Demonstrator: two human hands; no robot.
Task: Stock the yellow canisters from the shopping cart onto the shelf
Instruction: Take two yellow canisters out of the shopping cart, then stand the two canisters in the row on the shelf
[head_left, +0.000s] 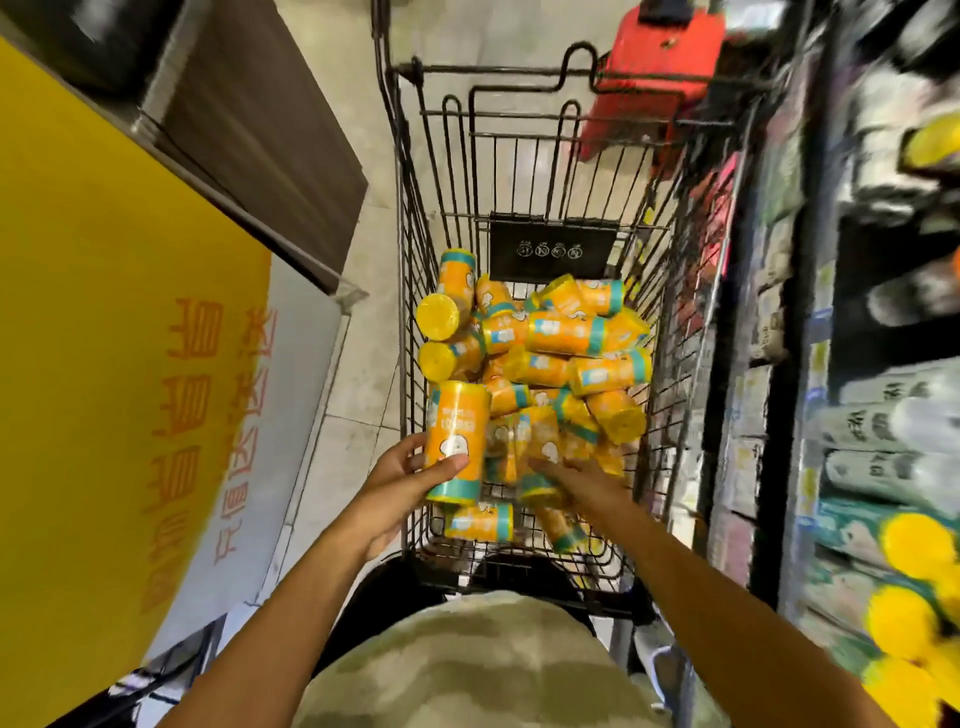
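The left hand (400, 480) grips one yellow canister (457, 441); the right hand (574, 480) reaches into the shopping cart (410, 218) pile (grip blurred, unclear). Seat fingers before lifting.

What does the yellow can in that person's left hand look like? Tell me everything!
The canister is a round tube with an orange-yellow wrapper, a teal band near each end, pale lettering and a little white cartoon figure. The wrapper looks smooth and glossy. The left hand holds it near its lower end, thumb across the front, fingers behind. It is lifted roughly upright at the cart's near-left side, above the pile of matching canisters. Its lid end cannot be seen.
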